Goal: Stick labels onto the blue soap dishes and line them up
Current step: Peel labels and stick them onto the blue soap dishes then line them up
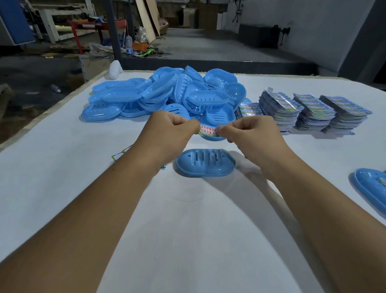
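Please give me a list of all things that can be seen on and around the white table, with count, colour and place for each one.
table: one, white, fills the foreground.
pile of soap dishes: many, blue, far middle of the table.
single soap dish: one, blue, slotted, lying alone below the hands.
labelled soap dishes: at least two, blue, right edge of the table.
label stacks: about four, multicoloured, right of the pile.
label: one, with red print, held between both hands.
loose paper pieces: a few, green-edged, beside the left forearm.
white object: one, far left corner of the table.
left hand: pinches the label's left end.
right hand: pinches the label's right end.
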Demonstrator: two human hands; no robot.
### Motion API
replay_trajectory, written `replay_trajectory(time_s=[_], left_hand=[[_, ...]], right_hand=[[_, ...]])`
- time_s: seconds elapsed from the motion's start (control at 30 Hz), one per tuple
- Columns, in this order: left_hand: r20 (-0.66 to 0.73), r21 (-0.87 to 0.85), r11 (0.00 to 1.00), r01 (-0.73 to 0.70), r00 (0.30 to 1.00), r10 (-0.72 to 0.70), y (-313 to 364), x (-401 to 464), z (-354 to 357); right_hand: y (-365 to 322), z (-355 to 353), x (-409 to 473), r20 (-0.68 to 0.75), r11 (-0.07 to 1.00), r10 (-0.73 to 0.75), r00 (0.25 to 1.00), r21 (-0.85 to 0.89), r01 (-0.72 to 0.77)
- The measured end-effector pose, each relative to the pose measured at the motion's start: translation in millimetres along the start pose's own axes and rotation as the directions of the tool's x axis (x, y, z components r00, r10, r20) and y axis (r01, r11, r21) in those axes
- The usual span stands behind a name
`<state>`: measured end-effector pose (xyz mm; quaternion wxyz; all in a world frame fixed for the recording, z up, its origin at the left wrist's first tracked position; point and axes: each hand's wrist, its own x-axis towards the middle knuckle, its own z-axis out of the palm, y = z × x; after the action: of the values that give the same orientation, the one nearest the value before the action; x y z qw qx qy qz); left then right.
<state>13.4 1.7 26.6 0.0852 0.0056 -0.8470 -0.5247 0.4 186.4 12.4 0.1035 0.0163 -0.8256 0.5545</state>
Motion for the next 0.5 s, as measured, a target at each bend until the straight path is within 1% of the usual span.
replay_trajectory(time_s=[0.23, 0.33, 0.5], left_hand=[[0.019, 0.007, 0.999, 0.031, 0.999, -0.031, -4.8, 2.6, -0.3], [0.051, 0.038, 0.997, 0.072, 0.996, -0.074, -6.1, 3.1, -1.1], [0.074, 0.112, 0.992, 0.061, 0.995, -0.07, -12.8, -1.1, 2.7]], right_hand=[[0.5, -1.7, -0.1, 0.052, 0.999, 0.054, 0.997, 0.003, -0.054], [-0.2, -3.9, 1.1, 0.06, 0.994, 0.111, 0.992, -0.03, -0.11], [0.3, -4.1, -1.3, 0.106, 0.983, 0.16, 0.981, -0.104, -0.149]])
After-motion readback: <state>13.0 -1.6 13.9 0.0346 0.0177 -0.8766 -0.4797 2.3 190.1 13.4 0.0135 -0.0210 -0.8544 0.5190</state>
